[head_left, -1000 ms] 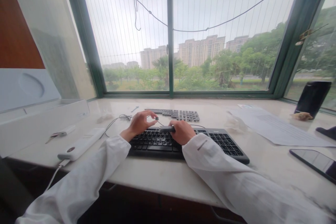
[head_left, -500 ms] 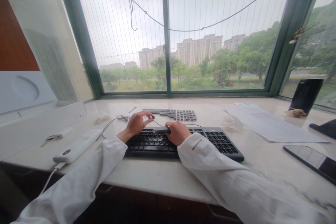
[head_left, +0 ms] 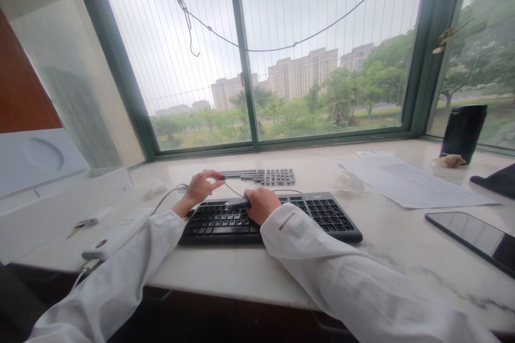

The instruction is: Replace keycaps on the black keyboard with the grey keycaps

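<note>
Head view: we work over the black keyboard [head_left: 277, 214] with a small dark tool [head_left: 237, 203] and a keycap [head_left: 222, 177].

Our right hand [head_left: 260, 204] is closed around the dark tool, which lies nearly level above the keyboard's upper middle rows, its long axis running left to right and its free end pointing left. Our left hand [head_left: 200, 187] hovers just past the keyboard's far left corner, thumb and forefinger pinched narrowly on the small dark keycap, wrist bent back and fingers aimed right. Both forearms, in white sleeves, reach forward across the pale counter [head_left: 241, 273] and angle toward each other. Rows of loose keycaps [head_left: 261, 176] lie just beyond the keyboard, and a thin cable [head_left: 169, 194] trails off to the left.
</note>
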`<act>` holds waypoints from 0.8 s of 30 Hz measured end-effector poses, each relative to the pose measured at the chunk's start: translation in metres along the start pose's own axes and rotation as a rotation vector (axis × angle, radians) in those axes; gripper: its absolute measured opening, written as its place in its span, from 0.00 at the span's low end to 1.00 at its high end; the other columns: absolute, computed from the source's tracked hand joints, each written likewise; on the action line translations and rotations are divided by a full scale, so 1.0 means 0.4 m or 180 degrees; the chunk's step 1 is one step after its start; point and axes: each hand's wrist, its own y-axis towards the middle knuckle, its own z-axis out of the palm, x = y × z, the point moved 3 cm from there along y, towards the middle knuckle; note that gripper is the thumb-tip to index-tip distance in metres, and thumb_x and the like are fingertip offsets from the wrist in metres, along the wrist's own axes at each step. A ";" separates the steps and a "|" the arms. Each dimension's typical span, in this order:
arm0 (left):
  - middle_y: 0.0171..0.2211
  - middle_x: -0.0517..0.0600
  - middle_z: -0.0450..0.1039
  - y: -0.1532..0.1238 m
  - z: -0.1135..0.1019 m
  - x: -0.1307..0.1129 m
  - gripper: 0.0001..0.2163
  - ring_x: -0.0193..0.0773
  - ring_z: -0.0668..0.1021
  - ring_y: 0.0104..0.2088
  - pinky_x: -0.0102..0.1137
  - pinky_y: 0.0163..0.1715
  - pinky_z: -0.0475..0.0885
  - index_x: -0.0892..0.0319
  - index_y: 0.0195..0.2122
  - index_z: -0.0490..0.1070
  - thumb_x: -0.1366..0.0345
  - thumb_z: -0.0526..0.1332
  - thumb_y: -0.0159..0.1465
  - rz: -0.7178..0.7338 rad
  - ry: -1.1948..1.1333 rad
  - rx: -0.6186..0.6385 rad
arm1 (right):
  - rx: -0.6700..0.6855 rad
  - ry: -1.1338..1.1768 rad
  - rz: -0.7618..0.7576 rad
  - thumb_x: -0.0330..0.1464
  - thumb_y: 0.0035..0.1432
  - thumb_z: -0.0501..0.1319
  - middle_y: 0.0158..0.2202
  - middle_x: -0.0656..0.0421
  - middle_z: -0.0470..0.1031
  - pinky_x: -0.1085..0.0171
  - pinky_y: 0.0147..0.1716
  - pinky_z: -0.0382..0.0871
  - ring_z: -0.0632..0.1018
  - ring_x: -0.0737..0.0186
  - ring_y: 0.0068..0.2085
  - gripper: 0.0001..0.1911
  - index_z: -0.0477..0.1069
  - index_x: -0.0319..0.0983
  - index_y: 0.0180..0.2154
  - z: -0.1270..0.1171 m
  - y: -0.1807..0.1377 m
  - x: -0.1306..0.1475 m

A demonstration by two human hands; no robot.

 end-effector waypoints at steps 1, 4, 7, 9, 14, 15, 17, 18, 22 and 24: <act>0.40 0.51 0.80 0.014 -0.001 0.002 0.20 0.29 0.73 0.17 0.26 0.18 0.68 0.58 0.41 0.76 0.49 0.64 0.55 -0.0010 0.0015 0.0048 | 0.0012 0.0002 -0.0008 0.32 0.52 0.59 0.37 0.51 0.78 0.62 0.34 0.67 0.79 0.53 0.38 0.14 0.74 0.41 0.42 0.000 0.000 0.001; 0.37 0.50 0.80 0.067 0.001 0.007 0.20 0.31 0.74 0.19 0.26 0.22 0.70 0.58 0.41 0.77 0.49 0.64 0.54 -0.0030 0.0188 0.0207 | 0.0021 -0.0014 -0.0044 0.32 0.51 0.59 0.38 0.51 0.78 0.61 0.34 0.67 0.79 0.53 0.38 0.14 0.74 0.41 0.42 0.001 0.002 0.001; 0.37 0.50 0.81 0.122 0.018 0.011 0.20 0.31 0.75 0.19 0.27 0.25 0.70 0.58 0.41 0.78 0.49 0.64 0.54 0.0008 0.0498 0.0497 | -0.0013 -0.0025 -0.0088 0.34 0.51 0.60 0.38 0.51 0.78 0.61 0.34 0.68 0.79 0.52 0.39 0.14 0.74 0.41 0.42 0.005 0.005 0.000; 0.39 0.51 0.80 0.154 0.037 0.015 0.19 0.32 0.76 0.22 0.26 0.26 0.69 0.57 0.42 0.79 0.50 0.63 0.55 0.0109 0.0774 0.0710 | -0.0033 -0.0023 -0.0106 0.34 0.51 0.60 0.37 0.51 0.78 0.61 0.34 0.68 0.79 0.52 0.39 0.14 0.74 0.41 0.41 0.007 0.006 -0.001; 0.34 0.50 0.81 0.201 0.093 0.039 0.16 0.34 0.76 0.24 0.26 0.25 0.68 0.56 0.37 0.81 0.52 0.64 0.52 0.0176 0.0981 0.1211 | -0.0067 -0.0015 -0.0131 0.33 0.50 0.59 0.36 0.51 0.78 0.61 0.32 0.68 0.79 0.51 0.37 0.13 0.74 0.40 0.40 0.009 0.008 -0.003; 0.33 0.50 0.81 0.206 0.103 0.045 0.16 0.35 0.77 0.24 0.26 0.25 0.68 0.55 0.36 0.81 0.53 0.64 0.51 0.0183 0.1017 0.1298 | -0.0074 -0.0009 -0.0143 0.33 0.50 0.59 0.36 0.51 0.78 0.61 0.31 0.68 0.79 0.51 0.37 0.13 0.74 0.40 0.40 0.009 0.009 -0.003; 0.32 0.49 0.81 0.213 0.119 0.054 0.16 0.36 0.77 0.27 0.26 0.27 0.68 0.54 0.36 0.81 0.53 0.65 0.50 0.0210 0.1102 0.1405 | -0.0090 0.0006 -0.0153 0.34 0.50 0.59 0.36 0.51 0.78 0.61 0.31 0.68 0.79 0.50 0.37 0.14 0.74 0.40 0.40 0.008 0.008 -0.002; 0.33 0.50 0.81 0.217 0.125 0.058 0.15 0.38 0.78 0.29 0.26 0.29 0.69 0.54 0.35 0.81 0.53 0.65 0.49 0.0230 0.1151 0.1427 | -0.0092 0.0008 -0.0152 0.34 0.50 0.60 0.36 0.51 0.78 0.60 0.32 0.69 0.79 0.50 0.37 0.15 0.74 0.40 0.41 0.007 0.008 -0.001; 0.33 0.49 0.81 0.225 0.134 0.066 0.15 0.41 0.79 0.36 0.28 0.35 0.69 0.53 0.34 0.81 0.54 0.66 0.48 0.0284 0.1359 0.1473 | -0.0047 -0.0008 -0.0143 0.33 0.50 0.60 0.38 0.50 0.78 0.60 0.33 0.69 0.79 0.50 0.38 0.16 0.74 0.40 0.43 0.006 0.007 0.001; 0.34 0.49 0.81 0.227 0.133 0.065 0.15 0.41 0.79 0.36 0.28 0.35 0.69 0.52 0.35 0.81 0.53 0.66 0.48 0.0295 0.1464 0.1481 | -0.0023 -0.0023 -0.0144 0.33 0.50 0.59 0.38 0.50 0.78 0.60 0.33 0.69 0.79 0.50 0.39 0.16 0.73 0.40 0.43 0.005 0.007 0.002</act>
